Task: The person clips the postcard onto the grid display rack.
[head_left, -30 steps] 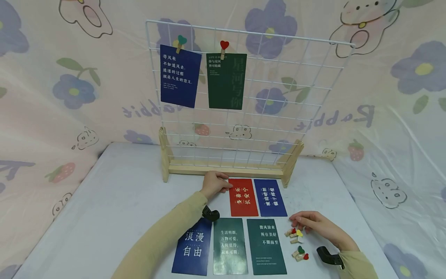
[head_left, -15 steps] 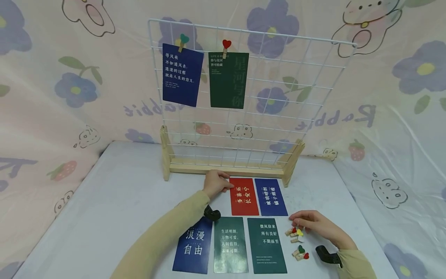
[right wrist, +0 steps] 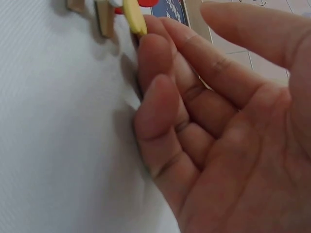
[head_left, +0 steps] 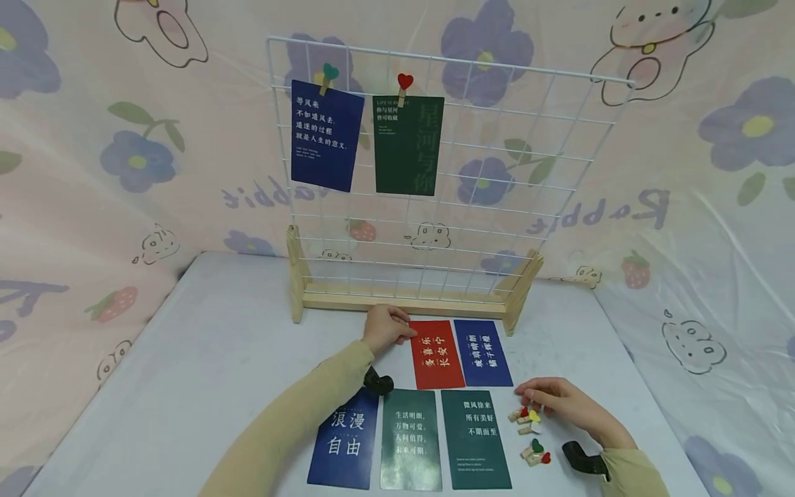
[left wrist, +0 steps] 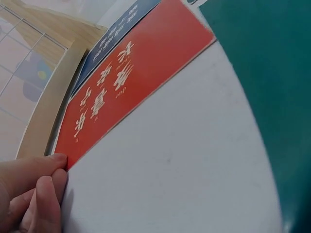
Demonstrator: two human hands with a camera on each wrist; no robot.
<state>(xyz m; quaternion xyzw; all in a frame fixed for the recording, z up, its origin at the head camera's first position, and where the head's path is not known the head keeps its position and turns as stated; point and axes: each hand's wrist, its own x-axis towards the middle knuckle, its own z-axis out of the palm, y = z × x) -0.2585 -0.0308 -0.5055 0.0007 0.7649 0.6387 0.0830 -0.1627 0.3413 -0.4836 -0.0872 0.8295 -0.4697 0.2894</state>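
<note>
My left hand (head_left: pixel 386 328) pinches the upper left corner of a red card (head_left: pixel 437 353) with white characters. In the left wrist view, the thumb (left wrist: pixel 58 159) lies over that corner of the red card (left wrist: pixel 141 73), with fingertips at its edge. Right beside it lies a blue card (head_left: pixel 483 353). My right hand (head_left: pixel 574 406) rests on the table with loosely bent fingers, its fingertips by several small wooden clips (head_left: pixel 528 417) with heart tops. In the right wrist view, a yellow heart clip (right wrist: pixel 134 17) is right at the fingertips, and the palm holds nothing.
Behind the cards stands a white wire grid (head_left: pixel 497 166) on a wooden base (head_left: pixel 397 304). A blue card (head_left: pixel 326 138) and a green card (head_left: pixel 408 148) hang clipped on it. Nearer lie another blue card (head_left: pixel 343 449) and two green cards (head_left: pixel 411 442), the first partly under the left sleeve.
The red card has turned slightly, its near end shifting a little to the right toward the blue card. The left hand keeps its place at the corner. The right hand has hardly moved.
</note>
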